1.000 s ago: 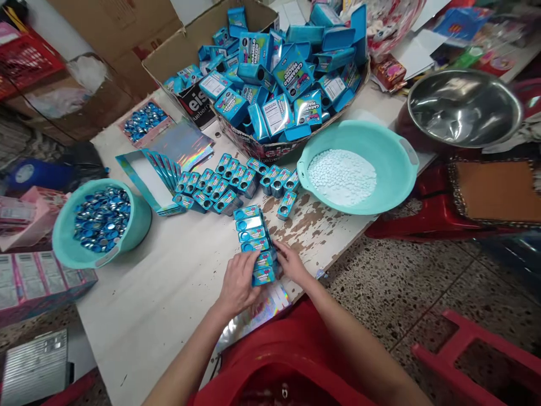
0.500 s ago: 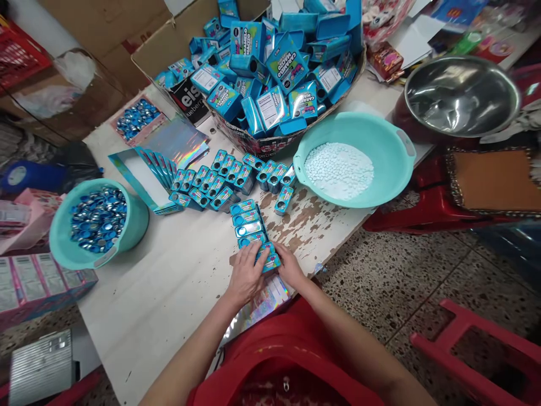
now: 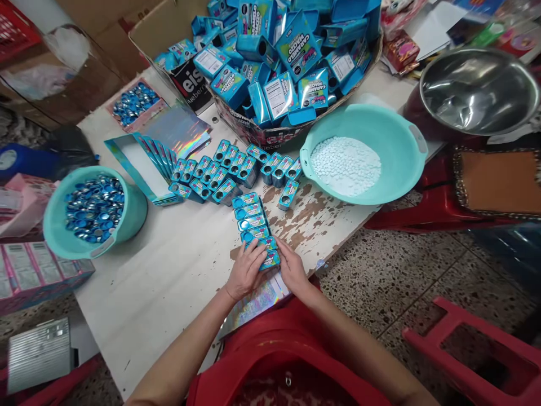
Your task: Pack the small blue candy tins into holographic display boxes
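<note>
Several small blue candy tins (image 3: 252,225) stand side by side in a short row in front of me, caps or round openings on their left ends. My left hand (image 3: 246,267) curls over the left side of the nearest tins, its fingertips on their tops. Against their right side presses my right hand (image 3: 293,268), its fingers partly hidden. Between both hands the near end of the row is held. Beyond it, more blue tins (image 3: 224,172) with dark open holes are grouped upright. A single open tin (image 3: 288,195) stands apart to the right.
At right, a turquoise basin (image 3: 399,163) holds small white candies. A turquoise bucket (image 3: 137,211) at left contains blue caps. A carton (image 3: 270,135) heaped with blue tins stands behind, near a steel bowl (image 3: 473,93). Shiny sheets (image 3: 253,304) lie at the table's front edge.
The view has shifted slightly. My left hand's fingers have drawn back toward me, showing more of the nearest tins. Both hands stay at the row.
</note>
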The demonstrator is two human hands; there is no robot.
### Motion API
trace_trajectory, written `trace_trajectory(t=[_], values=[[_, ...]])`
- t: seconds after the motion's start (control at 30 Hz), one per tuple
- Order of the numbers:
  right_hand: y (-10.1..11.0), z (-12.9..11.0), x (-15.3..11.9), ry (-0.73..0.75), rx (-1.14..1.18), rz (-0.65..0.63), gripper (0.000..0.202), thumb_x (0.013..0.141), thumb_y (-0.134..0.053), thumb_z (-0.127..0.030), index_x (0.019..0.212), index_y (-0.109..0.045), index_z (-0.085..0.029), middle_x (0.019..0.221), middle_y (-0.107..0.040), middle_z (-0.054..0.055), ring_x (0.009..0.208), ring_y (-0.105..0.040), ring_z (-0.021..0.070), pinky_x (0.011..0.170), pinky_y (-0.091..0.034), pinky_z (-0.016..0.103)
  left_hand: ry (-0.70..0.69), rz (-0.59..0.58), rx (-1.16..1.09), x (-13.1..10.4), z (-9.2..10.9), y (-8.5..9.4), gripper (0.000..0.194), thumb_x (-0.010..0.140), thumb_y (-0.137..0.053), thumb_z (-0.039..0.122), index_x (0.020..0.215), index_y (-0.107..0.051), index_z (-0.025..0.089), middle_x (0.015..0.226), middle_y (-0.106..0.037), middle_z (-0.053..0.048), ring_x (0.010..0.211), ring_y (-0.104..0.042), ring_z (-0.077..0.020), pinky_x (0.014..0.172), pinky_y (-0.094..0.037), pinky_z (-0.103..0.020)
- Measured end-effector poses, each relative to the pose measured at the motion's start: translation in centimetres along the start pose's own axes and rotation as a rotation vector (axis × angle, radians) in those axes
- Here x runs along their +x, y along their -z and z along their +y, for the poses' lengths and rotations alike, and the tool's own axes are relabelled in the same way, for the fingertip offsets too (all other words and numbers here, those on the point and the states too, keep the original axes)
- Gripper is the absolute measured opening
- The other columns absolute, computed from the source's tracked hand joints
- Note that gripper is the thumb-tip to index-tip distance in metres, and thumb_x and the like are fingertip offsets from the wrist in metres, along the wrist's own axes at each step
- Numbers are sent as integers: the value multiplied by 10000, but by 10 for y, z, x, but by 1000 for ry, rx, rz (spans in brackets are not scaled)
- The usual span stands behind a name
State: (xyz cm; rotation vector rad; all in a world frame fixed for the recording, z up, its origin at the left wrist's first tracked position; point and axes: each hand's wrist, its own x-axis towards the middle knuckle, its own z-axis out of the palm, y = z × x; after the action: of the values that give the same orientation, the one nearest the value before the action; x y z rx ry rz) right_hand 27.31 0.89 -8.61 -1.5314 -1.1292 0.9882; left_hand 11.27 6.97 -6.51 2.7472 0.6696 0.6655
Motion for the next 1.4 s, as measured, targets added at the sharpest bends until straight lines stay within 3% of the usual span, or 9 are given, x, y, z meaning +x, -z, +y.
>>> trace_trajectory(t=[0.23,0.37,0.5,0.7,0.8,0.87,0.93,1.17,1.4], values=[[1,-4,4,-138,73,40,508,903,-367,-506,1319,-476,-236,1378,-464,67,1289,-399,223,1094,-296,438,238,-129,20,-16,1,4,561,871,-498,333,1399,-333,240,1452,-349,-124,1400,-100,-304,1106,-61,-567],[-8,-9,28,-220,137,21,674,855,-413,-583,1419,-297,-232,1472,-318,64,1357,-278,239,1109,-247,441,754,130,-356,8,-6,4,745,868,-401,530,1467,-92,212,1516,-194,-114,1392,-160,-298,1108,-209,-490],[-25,-8,56,-184,116,-57,722,809,-505,-572,1408,-308,-221,1408,-414,86,1293,-379,247,1077,-297,441,1105,233,-786,38,-15,-22,672,894,-328,538,1455,-125,229,1409,-414,-85,1235,-460,-228,1014,-396,-370],[-5,-3,29,-243,120,145,530,889,-372,-521,1303,-430,-196,1298,-508,115,1186,-481,219,973,-407,397,1148,234,-613,8,-13,-8,548,906,-276,526,1328,-384,193,1309,-501,-100,1180,-493,-200,933,-429,-336],[16,0,-17,-256,-10,237,370,885,-427,-456,1090,-564,-180,1039,-620,93,953,-575,204,848,-468,372,1217,-162,-356,-26,10,10,467,848,-405,535,1067,-600,172,1030,-645,-100,978,-583,-241,835,-441,-366],[24,0,-44,-187,-139,147,266,881,-460,-393,974,-603,-188,905,-624,68,863,-572,199,799,-476,364,1126,-505,-292,-40,30,11,394,790,-516,500,988,-645,184,942,-672,-90,916,-596,-260,806,-425,-369],[23,-2,-63,-53,-277,25,225,889,-454,-327,976,-620,-203,915,-613,75,895,-551,210,819,-464,377,1040,-666,-291,-44,46,6,311,784,-549,420,975,-660,202,948,-683,-78,930,-599,-258,801,-408,-345],[-4,1,-69,273,-734,-238,383,898,-445,-244,1277,-506,-244,1204,-556,119,1050,-464,277,875,-401,441,985,-600,-351,-36,51,-4,265,875,-416,276,942,-657,188,912,-701,-57,852,-623,-194,766,-401,-277],[-7,19,-77,345,-790,-333,407,912,-434,-263,1317,-463,-247,1256,-553,104,1133,-434,290,893,-383,451,982,-624,-347,-39,44,-8,268,884,-411,294,876,-655,184,885,-698,-66,846,-630,-198,757,-404,-266]])
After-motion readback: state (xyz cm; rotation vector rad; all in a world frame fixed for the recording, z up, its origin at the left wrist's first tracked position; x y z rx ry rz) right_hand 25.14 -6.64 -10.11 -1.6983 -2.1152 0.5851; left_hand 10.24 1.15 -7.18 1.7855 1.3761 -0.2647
